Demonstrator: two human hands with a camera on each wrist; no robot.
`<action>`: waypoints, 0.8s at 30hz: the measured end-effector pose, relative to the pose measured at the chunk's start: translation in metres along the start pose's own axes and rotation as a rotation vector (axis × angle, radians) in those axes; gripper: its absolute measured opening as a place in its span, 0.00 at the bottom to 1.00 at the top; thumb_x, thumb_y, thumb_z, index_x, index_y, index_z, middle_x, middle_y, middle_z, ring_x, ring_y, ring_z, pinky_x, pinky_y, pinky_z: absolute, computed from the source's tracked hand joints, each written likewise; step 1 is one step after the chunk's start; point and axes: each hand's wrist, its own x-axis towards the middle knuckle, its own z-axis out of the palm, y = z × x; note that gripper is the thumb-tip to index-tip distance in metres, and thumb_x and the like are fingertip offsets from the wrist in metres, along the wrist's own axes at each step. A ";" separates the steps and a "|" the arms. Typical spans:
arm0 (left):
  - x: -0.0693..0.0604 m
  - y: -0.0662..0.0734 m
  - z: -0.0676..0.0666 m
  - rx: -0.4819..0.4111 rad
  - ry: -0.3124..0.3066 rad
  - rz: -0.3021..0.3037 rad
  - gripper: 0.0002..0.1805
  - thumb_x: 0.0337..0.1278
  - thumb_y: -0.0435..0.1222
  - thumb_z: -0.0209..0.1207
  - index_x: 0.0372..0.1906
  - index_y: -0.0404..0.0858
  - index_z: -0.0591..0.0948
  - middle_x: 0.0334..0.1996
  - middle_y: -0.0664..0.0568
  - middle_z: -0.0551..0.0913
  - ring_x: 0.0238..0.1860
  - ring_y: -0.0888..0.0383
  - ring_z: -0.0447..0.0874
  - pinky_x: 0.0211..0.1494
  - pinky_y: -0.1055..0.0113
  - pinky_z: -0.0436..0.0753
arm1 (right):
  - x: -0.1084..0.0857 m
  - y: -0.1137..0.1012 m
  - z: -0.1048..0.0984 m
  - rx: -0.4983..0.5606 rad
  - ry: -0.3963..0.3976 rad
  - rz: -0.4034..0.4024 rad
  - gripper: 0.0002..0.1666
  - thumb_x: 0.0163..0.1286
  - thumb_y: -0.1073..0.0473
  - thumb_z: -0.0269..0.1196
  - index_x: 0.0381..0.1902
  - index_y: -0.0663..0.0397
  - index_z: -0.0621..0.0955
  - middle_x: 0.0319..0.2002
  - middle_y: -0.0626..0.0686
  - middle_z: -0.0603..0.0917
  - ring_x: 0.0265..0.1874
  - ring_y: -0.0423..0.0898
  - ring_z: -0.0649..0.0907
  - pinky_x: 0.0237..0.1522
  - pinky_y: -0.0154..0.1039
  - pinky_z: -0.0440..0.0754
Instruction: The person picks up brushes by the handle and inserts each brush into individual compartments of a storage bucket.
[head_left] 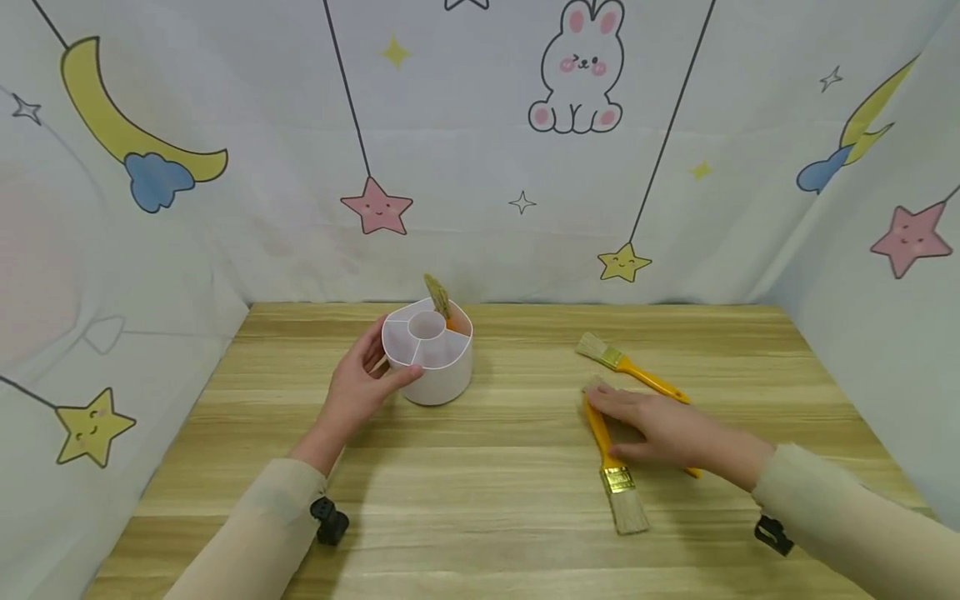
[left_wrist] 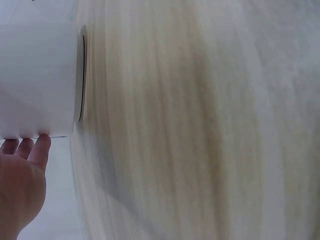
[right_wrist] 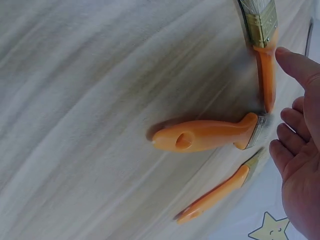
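- The left hand (head_left: 360, 385) grips the holder's left side, thumb at the front rim and fingers bent round the wall; the right hand (head_left: 663, 429) is spread low over the brushes, thumb apart from fingers, and whether it touches a handle I cannot tell.
- A pale cloth backdrop (head_left: 480, 150), printed with stars and moons, hangs along the table's far edge and both sides.
- The wooden table (head_left: 495, 500) shows its two far corners; a wide stretch of wood runs between holder and brushes, and another from the holder toward the near edge.
- The white divided holder (head_left: 438, 386) stands upright near the far edge, left of that edge's middle and well apart from the far left corner.
- The near brush (head_left: 618, 479) lies right of the table's middle, bristles toward the near edge.
- The middle brush (right_wrist: 210, 135) lies partly under the right hand, its handle toward the right edge.
- The far brush (head_left: 652, 381) lies nearest the far right corner, bristles toward the far edge, with wood between its handle and the right edge.
- The upright brush (head_left: 437, 292) stands bristles up in the holder's far right compartment.
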 end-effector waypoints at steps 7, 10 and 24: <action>0.000 0.000 -0.001 0.010 0.001 0.000 0.52 0.61 0.35 0.77 0.86 0.43 0.60 0.82 0.46 0.65 0.82 0.48 0.64 0.81 0.50 0.69 | -0.019 -0.006 0.002 -0.080 0.012 -0.066 0.44 0.76 0.43 0.70 0.80 0.58 0.71 0.78 0.61 0.72 0.75 0.60 0.73 0.69 0.62 0.79; 0.000 0.000 -0.002 0.011 0.001 0.001 0.53 0.61 0.35 0.77 0.86 0.44 0.60 0.82 0.46 0.66 0.81 0.49 0.64 0.81 0.50 0.69 | -0.025 -0.008 0.005 -0.096 0.021 -0.097 0.43 0.77 0.41 0.68 0.79 0.58 0.72 0.77 0.60 0.73 0.74 0.61 0.75 0.67 0.62 0.81; -0.003 -0.003 -0.003 -0.005 -0.005 -0.009 0.52 0.61 0.34 0.77 0.85 0.43 0.61 0.82 0.46 0.65 0.82 0.48 0.64 0.81 0.51 0.69 | -0.024 -0.018 0.024 -0.153 0.090 -0.143 0.39 0.80 0.37 0.63 0.75 0.57 0.77 0.75 0.57 0.77 0.72 0.57 0.78 0.66 0.58 0.83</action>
